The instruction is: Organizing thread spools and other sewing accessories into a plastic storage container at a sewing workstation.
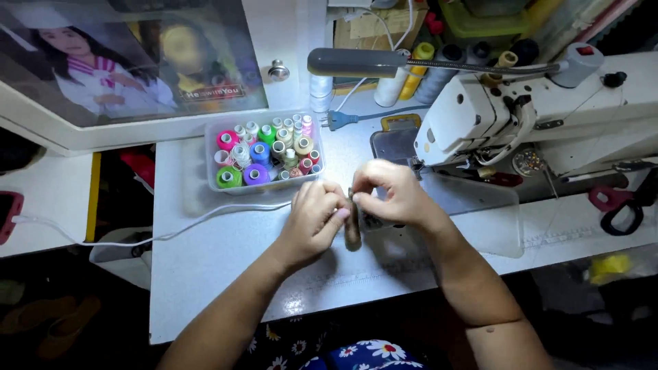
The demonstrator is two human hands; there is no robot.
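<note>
Two hands meet over the white table (205, 274). The left hand (314, 218) and right hand (394, 195) both close their fingers on a small brown piece (352, 229) that stands up between them. A box of thread spools (264, 152) sits just behind. The sewing machine (541, 113) is at the right.

White counter (205, 274), centre: left hand (315, 219) and right hand (394, 195) pinching a small brown cylindrical piece (352, 229) between them; clear box of coloured thread spools (264, 152) at 10 o'clock; white sewing machine (548, 113) at 2 o'clock; red-handled scissors (620, 205) at 3 o'clock.
</note>
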